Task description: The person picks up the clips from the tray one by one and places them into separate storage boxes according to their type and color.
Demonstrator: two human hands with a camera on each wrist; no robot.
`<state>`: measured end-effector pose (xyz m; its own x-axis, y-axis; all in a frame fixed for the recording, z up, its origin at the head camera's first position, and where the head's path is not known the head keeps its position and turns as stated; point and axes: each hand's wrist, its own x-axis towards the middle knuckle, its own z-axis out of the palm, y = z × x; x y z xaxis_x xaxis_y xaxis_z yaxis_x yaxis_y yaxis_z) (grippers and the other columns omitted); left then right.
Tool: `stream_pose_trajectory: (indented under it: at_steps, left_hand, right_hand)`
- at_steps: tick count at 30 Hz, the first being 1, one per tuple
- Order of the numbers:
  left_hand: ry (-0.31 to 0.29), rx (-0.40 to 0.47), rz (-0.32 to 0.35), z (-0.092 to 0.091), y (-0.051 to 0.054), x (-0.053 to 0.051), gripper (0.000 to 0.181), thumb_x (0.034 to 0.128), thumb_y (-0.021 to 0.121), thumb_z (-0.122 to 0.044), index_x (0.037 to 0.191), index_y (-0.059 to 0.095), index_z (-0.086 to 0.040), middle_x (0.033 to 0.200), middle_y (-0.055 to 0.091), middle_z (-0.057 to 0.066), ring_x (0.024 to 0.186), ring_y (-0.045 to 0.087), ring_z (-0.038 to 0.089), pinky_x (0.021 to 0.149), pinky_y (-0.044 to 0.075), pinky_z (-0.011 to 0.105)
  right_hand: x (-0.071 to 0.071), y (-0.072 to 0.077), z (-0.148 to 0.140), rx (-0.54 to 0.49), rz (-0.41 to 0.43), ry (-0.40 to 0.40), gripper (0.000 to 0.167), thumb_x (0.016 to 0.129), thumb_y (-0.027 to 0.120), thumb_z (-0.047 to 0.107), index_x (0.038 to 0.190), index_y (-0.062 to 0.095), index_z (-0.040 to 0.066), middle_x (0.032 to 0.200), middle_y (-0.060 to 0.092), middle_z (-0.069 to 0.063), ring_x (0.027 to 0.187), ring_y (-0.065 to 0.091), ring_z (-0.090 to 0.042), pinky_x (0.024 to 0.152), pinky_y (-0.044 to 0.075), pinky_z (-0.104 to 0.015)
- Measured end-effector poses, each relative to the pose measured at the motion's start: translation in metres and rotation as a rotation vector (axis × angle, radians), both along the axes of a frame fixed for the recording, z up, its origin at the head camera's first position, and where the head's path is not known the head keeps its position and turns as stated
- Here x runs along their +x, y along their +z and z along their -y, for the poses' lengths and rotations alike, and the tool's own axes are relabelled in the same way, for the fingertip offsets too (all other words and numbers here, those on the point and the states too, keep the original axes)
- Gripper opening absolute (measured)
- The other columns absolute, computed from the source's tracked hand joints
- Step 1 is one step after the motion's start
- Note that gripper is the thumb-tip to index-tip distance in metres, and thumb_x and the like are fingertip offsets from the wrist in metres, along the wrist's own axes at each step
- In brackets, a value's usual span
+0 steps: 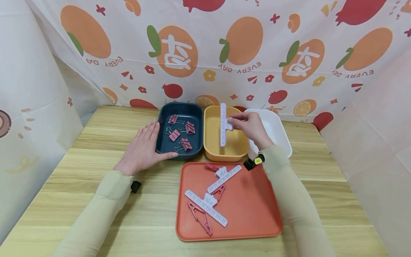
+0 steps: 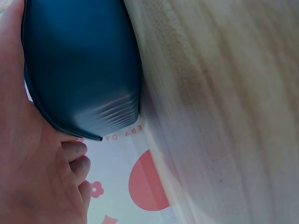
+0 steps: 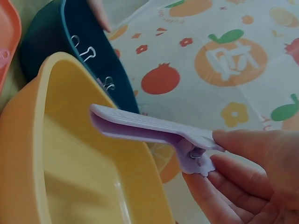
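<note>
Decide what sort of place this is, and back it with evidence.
Probably a screened-off tabletop work area: a wooden table, fruit-print cloth hanging behind it, and an orange-red tray with clips lying on it.

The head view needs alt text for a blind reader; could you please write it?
The right hand pinches a lilac bar clip above a yellow container; the left hand touches a navy container holding binder clips. More clips lie on an orange tray.

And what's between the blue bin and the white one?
The yellow bin, as the head view shows; the right hand holds a purple clip above it.
</note>
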<state>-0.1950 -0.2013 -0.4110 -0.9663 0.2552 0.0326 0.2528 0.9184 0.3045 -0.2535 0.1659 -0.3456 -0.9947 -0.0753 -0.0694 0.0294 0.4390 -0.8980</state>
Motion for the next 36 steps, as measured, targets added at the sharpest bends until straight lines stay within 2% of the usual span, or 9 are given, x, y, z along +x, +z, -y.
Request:
stream_pose_trajectory:
  at_steps: [11, 16, 23, 26, 31, 36]
  left_hand:
    - [0.004, 0.002, -0.002, 0.001, -0.001, 0.0, 0.134, 0.0752, 0.051, -0.091, 0.162, 0.005, 0.001, 0.167, 0.006, 0.024, 0.153, 0.004, 0.041, 0.122, 0.002, 0.055]
    - [0.004, 0.007, 0.002, 0.0, -0.001, 0.001, 0.134, 0.0749, 0.052, -0.091, 0.162, 0.006, 0.0, 0.167, 0.006, 0.024, 0.153, 0.005, 0.041, 0.122, 0.002, 0.055]
    - [0.004, 0.001, -0.006, 0.0, -0.001, 0.0, 0.134, 0.0749, 0.052, -0.091, 0.162, 0.006, 0.001, 0.167, 0.006, 0.024, 0.153, 0.005, 0.041, 0.122, 0.002, 0.055]
    - [0.003, 0.002, -0.006, 0.0, -0.001, 0.0, 0.134, 0.075, 0.052, -0.091, 0.162, 0.006, 0.0, 0.167, 0.006, 0.024, 0.153, 0.004, 0.04, 0.122, 0.002, 0.055]
    - [-0.002, 0.005, -0.019, 0.001, -0.003, 0.0, 0.133, 0.0756, 0.055, -0.089, 0.162, 0.007, 0.001, 0.167, 0.007, 0.024, 0.153, 0.005, 0.041, 0.122, 0.003, 0.056]
    - [-0.001, 0.008, -0.025, 0.001, -0.004, 0.0, 0.134, 0.0755, 0.056, -0.089, 0.162, 0.007, 0.001, 0.167, 0.008, 0.024, 0.153, 0.006, 0.041, 0.122, 0.003, 0.055]
  right_hand:
    - [-0.019, -0.009, 0.019, 0.015, 0.071, 0.01, 0.029, 0.097, 0.074, 0.024, 0.118, 0.075, 0.005, 0.105, 0.073, -0.01, 0.091, 0.073, -0.022, 0.092, 0.057, -0.035]
    - [-0.022, -0.014, 0.026, 0.067, 0.107, 0.012, 0.029, 0.096, 0.074, 0.026, 0.117, 0.076, 0.006, 0.104, 0.073, -0.009, 0.089, 0.073, -0.021, 0.094, 0.054, -0.034]
    - [-0.026, -0.021, 0.031, 0.072, 0.13, 0.028, 0.028, 0.097, 0.074, 0.024, 0.116, 0.076, 0.004, 0.103, 0.073, -0.009, 0.089, 0.073, -0.022, 0.096, 0.054, -0.036]
    - [-0.028, -0.024, 0.032, 0.093, 0.146, 0.038, 0.031, 0.097, 0.074, 0.025, 0.119, 0.075, 0.003, 0.107, 0.072, -0.011, 0.092, 0.073, -0.023, 0.097, 0.053, -0.037]
    - [-0.03, -0.029, 0.032, 0.2, 0.174, 0.063, 0.044, 0.097, 0.074, 0.028, 0.13, 0.066, 0.0, 0.123, 0.067, -0.014, 0.096, 0.072, -0.024, 0.094, 0.055, -0.038]
    - [-0.027, -0.027, 0.032, 0.248, 0.186, 0.076, 0.05, 0.097, 0.073, 0.029, 0.137, 0.063, 0.002, 0.129, 0.065, -0.014, 0.099, 0.07, -0.023, 0.091, 0.056, -0.035]
